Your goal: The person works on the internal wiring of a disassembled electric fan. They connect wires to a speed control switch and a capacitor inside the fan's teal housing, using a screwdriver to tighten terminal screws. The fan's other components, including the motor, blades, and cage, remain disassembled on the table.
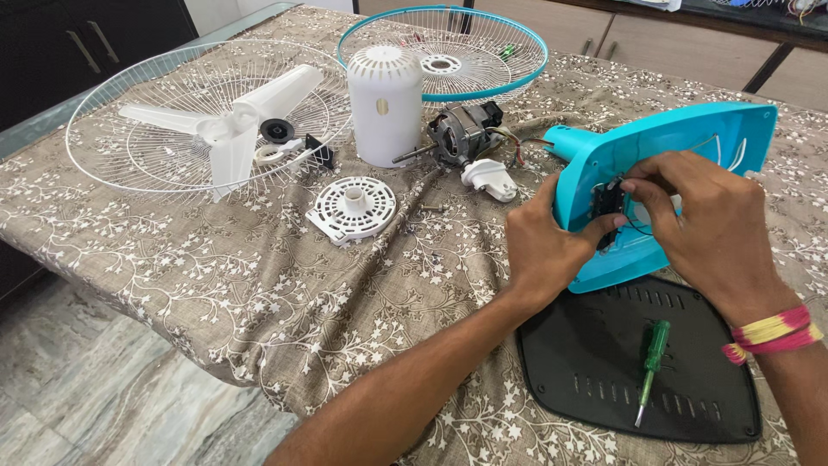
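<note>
**Both hands on an upturned fan base**

At the right edge of a worktop (259, 285) draped in a brown cloth with a white floral print, a person steadies a turquoise plastic fan base (681, 138) tipped on its side, its hollow underside facing the wearer and its long axis running from near-left up to far-right. The left hand (543, 246) grips the base's near-left rim, thumb pressed by a small black switch block (608, 203) inside the shell. The right hand (703, 220), a red-and-yellow thread at its wrist, pinches closed on the same block and its thin wires from the right; it sits slightly nearer to it.

Directly below the hands lies a flat black slotted bottom cover (595, 362), with a green-handled screwdriver (651, 367) resting on it, tip towards the wearer. Well to the left are a bare electric motor (457, 134), a white cylindrical motor housing (384, 103), a white three-blade impeller (228, 129) on a white wire guard (112, 147), and a turquoise-rimmed wire guard (517, 73). No labels or packages are legible.
</note>
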